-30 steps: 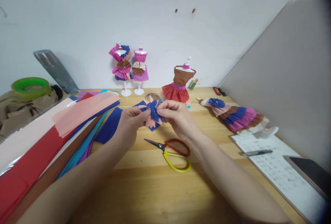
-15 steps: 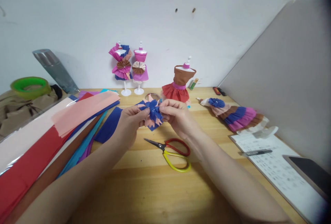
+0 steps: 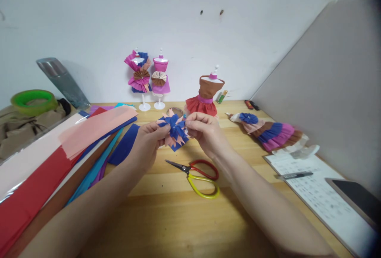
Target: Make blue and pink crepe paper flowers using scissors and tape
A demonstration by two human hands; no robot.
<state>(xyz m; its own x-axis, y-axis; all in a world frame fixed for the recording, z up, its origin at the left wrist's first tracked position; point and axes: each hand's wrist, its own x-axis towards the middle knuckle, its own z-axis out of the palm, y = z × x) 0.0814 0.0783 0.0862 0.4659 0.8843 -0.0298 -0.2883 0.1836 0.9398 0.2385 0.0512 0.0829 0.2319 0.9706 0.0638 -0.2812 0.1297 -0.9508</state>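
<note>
A layered paper flower (image 3: 175, 128), blue over pale pink with pointed petals, is held up between both hands. My left hand (image 3: 150, 135) pinches its left edge with the thumb on top. My right hand (image 3: 204, 131) has thumb and forefinger closed on the flower's right edge. Below the hands lie scissors (image 3: 187, 169) with one red and one yellow handle, blades slightly apart and pointing left. Just behind the flower, a small blue paper piece (image 3: 177, 146) and a ring-shaped item (image 3: 175, 111) rest on the table (image 3: 154, 218).
Coloured paper strips (image 3: 59, 158) cover the left side, near a green tape roll (image 3: 34, 102) and a bottle (image 3: 64, 83). Dressed mannequins (image 3: 141, 75) (image 3: 160, 77) (image 3: 207, 93) stand behind. At right lie a paper dress (image 3: 274, 134), written sheet (image 3: 321, 194), pen (image 3: 297, 175) and phone (image 3: 357, 200).
The flower has turned slightly between my fingers, and its petals look more spread. My right fingers have shifted a little upward. Both hands keep their pinch.
</note>
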